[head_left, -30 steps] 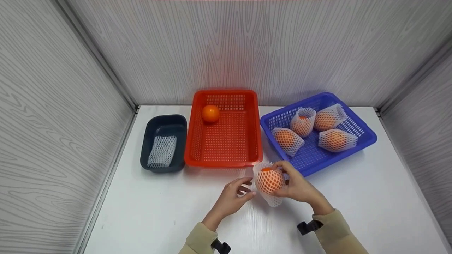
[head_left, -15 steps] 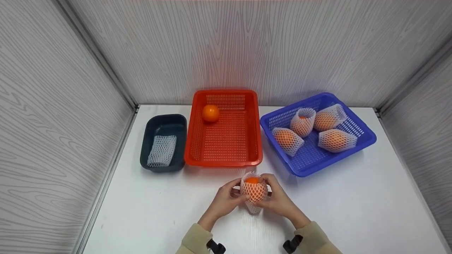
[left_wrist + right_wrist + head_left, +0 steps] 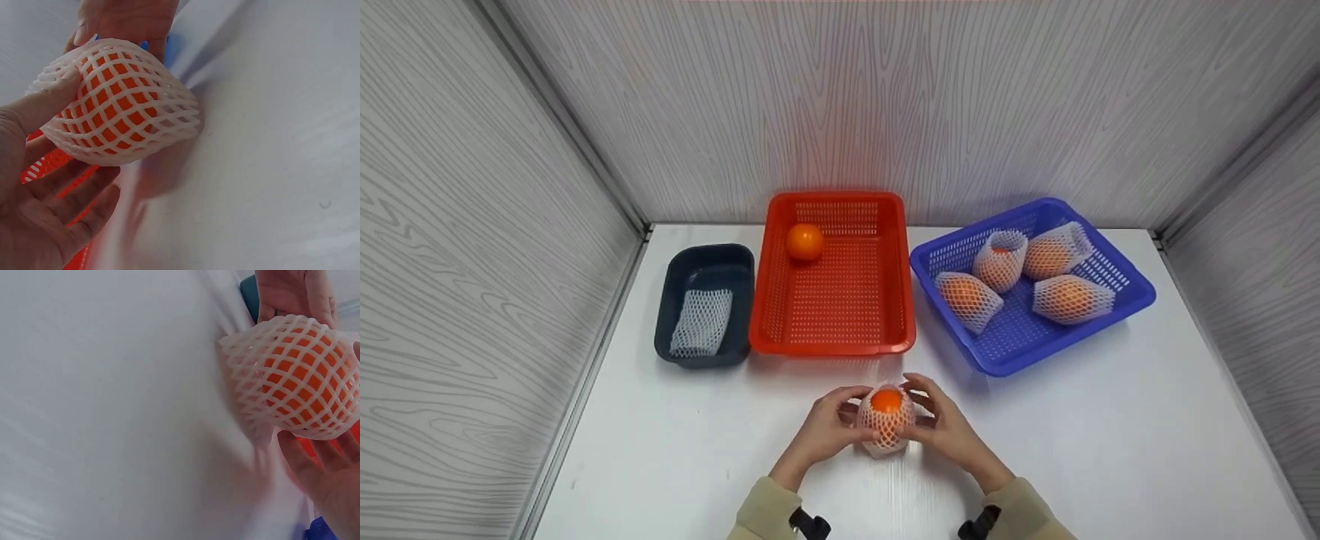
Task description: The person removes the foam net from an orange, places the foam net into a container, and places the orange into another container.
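Over the front middle of the table, in the head view, both hands hold an orange (image 3: 886, 401) in a white foam net sleeve (image 3: 885, 433). Its bare orange top shows through the sleeve's mouth. My left hand (image 3: 823, 431) grips it from the left, thumb (image 3: 53, 98) on the netting and fingers beneath in the left wrist view. From the right, my right hand (image 3: 951, 439) holds it with thumb and fingers around its side. In the right wrist view the loose end of the netting (image 3: 239, 354) tapers beyond the fruit.
Behind the hands stands a red basket (image 3: 832, 349) with one bare orange (image 3: 805, 242). A blue basket (image 3: 1035, 358) at right holds several oranges in foam nets (image 3: 1072, 300). The dark bin (image 3: 661, 322) at left contains a flat foam net (image 3: 703, 322).
The right hand has carried the netted orange left and toward the front edge. My left hand, at first apart from it, now holds it too; the sleeve's mouth shows more orange.
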Demonstrator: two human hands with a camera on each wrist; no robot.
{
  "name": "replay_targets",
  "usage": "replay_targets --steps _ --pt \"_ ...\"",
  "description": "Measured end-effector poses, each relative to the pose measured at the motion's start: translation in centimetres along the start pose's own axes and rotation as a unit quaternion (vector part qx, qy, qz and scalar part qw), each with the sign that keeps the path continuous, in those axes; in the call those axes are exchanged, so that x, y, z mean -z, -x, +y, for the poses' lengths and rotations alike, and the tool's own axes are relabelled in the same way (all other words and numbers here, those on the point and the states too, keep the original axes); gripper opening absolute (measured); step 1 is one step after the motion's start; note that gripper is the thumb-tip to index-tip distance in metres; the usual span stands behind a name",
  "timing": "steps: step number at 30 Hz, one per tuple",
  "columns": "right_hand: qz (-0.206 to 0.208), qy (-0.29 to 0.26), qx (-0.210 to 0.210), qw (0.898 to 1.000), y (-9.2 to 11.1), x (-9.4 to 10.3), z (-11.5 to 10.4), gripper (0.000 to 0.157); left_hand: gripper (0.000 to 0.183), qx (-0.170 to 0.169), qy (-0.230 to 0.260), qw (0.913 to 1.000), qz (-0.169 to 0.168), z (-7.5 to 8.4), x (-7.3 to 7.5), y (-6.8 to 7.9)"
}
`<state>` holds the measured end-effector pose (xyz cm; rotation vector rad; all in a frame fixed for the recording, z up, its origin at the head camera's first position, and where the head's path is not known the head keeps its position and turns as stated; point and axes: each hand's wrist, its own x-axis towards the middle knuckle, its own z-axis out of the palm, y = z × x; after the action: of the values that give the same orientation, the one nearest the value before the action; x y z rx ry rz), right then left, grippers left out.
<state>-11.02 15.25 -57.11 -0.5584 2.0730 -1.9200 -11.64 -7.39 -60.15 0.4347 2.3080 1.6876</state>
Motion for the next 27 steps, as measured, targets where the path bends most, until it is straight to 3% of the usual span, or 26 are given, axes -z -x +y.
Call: replay_targets --steps 4,12,24,27 --pt "-0.010 0.034 -0.018 0.999 -0.3 0.1 0.0 0.057 0.065 -0.003 -0.031 0.9995 -0.011 0.1 0.1 0.0" --pt "0.019 0.111 0.012 0.994 -0.8 -0.4 -0.9 0.041 0.065 0.003 -0.048 0.9986 -0.020 0.3 0.6 0.2" --pt "0.062 0.115 0.087 0.988 -0.8 -0.9 -0.8 0.012 0.065 -0.003 -0.056 0.9981 -0.023 0.3 0.5 0.0" --pt "0.082 0.116 0.086 0.986 -0.8 -1.0 -0.9 0.008 0.068 -0.003 -0.055 0.9982 -0.022 0.4 0.2 -0.1"
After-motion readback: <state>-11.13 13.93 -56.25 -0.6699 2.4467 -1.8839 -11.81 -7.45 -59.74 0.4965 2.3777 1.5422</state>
